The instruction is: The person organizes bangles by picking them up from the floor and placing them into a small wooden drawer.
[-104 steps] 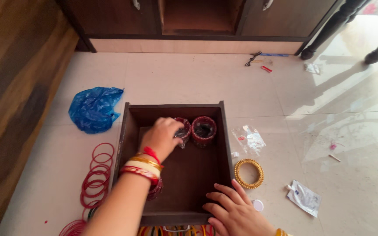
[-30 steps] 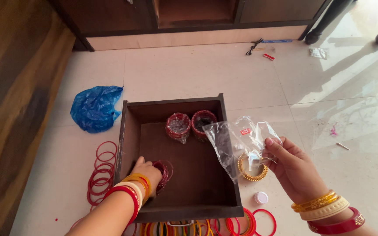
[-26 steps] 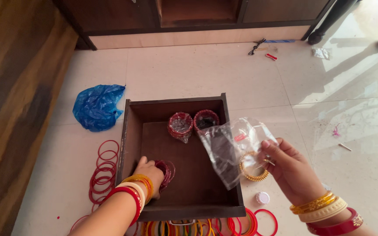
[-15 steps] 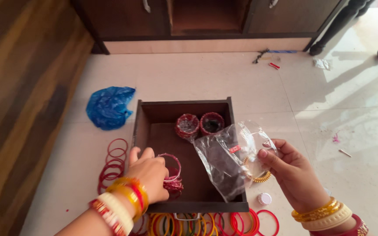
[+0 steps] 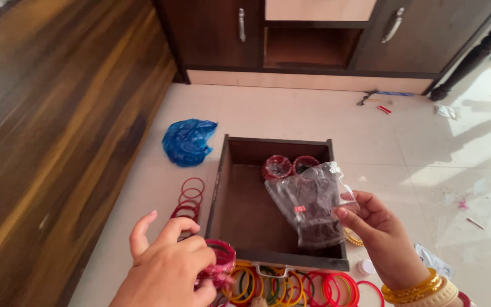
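Observation:
My left hand (image 5: 169, 267) grips a stack of red bangles (image 5: 218, 267), lifted just outside the front left corner of a dark wooden drawer (image 5: 218, 187) that lies on the floor. My right hand (image 5: 379, 236) pinches a clear plastic bag (image 5: 311, 202) and holds it over the drawer's right side. Two wrapped bundles of red bangles (image 5: 288, 166) stand at the back of the drawer. A gold bangle (image 5: 352, 237) on the floor shows partly behind my right hand.
Loose red bangles (image 5: 188, 196) lie left of the drawer, and mixed coloured bangles (image 5: 291, 284) lie along its front. A crumpled blue bag (image 5: 188, 141) sits at the back left. A dark cabinet (image 5: 313, 34) with an open slot stands ahead; a wooden panel (image 5: 46, 125) runs along the left.
My left hand lifted the red bangles out of the drawer to its front left corner. My right hand kept the clear bag, now hanging lower over the drawer. The view tilted up.

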